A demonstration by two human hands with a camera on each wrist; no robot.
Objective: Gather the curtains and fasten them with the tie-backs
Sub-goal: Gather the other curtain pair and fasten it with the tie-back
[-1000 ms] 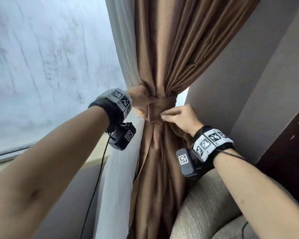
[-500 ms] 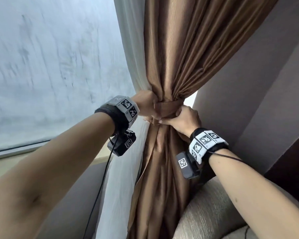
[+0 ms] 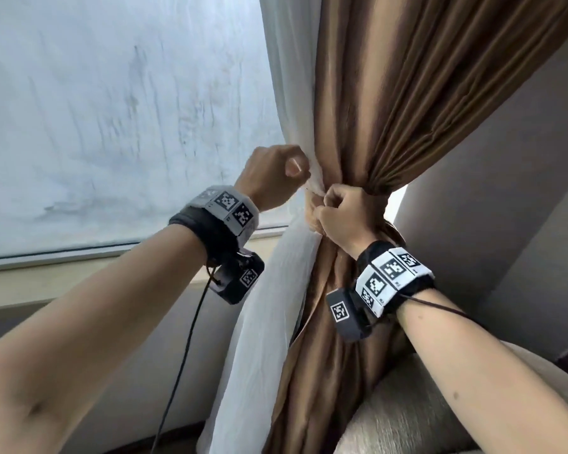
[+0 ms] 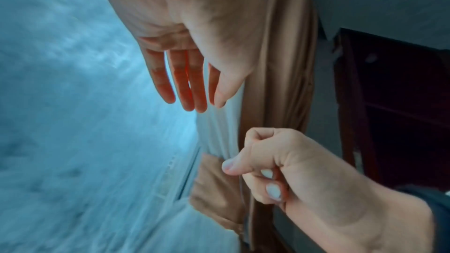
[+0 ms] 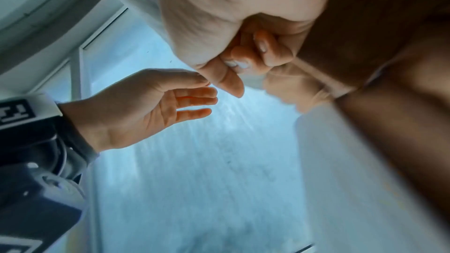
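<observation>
We have the brown curtain (image 3: pixel 368 132) and the white sheer curtain (image 3: pixel 289 93) drawn together into one bunch at the right side of the window (image 3: pixel 112 109), pinched in at the waist. A brown tie-back (image 3: pixel 379 204) wraps that waist; only a short stretch of it shows past our knuckles in the head view, and the left wrist view shows a flat brown end (image 4: pixel 214 184) hanging just below the thumb.

Our right hand (image 3: pixel 345 211) is clenched at the gathered waist, fingers curled in tight and thumb pressed against the fabric, grasping the tie-back where it crosses the bunch.

Our left hand (image 3: pixel 273 178) sits just left of the bunch, beside the sheer curtain. From the wrist views its fingers (image 4: pixel 180 84) are straight and loosely spread with daylight glowing through them, holding nothing; the thumb lies close to the white fabric, though we cannot tell whether it touches.

Below the bunch, both curtains fall apart again, and a beige upholstered seat (image 3: pixel 407 414) lies at the lower right
</observation>
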